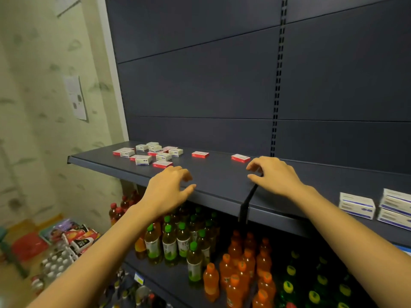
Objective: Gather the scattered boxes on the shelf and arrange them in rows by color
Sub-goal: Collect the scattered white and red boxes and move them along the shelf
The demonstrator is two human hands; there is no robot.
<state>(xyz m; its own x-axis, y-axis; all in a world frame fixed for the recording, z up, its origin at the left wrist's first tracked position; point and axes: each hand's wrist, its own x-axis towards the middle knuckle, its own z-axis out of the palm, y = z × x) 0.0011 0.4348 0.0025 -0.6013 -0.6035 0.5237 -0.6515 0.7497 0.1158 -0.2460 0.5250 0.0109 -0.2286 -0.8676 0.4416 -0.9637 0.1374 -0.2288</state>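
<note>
Below, a lower dark shelf (175, 283) carries clear bottles of yellowish drink with green caps (170, 241), orange bottles with orange caps (242, 263) to their right, and dark green bottles with yellow caps (315, 292) further right. Red-capped bottles (117, 212) stand at the left end. A white printed paper sheet (75, 97) hangs on pale green patterned wallpaper (33, 130). Colourful snack packets (77, 236) lie on the floor.

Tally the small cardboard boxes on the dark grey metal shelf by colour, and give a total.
Red-and-white cardboard boxes: 7
Blue-and-white cardboard boxes: 10
Total: 17
Several overlap at the left and the frame cuts off the right, so this counts only what shows.
</note>
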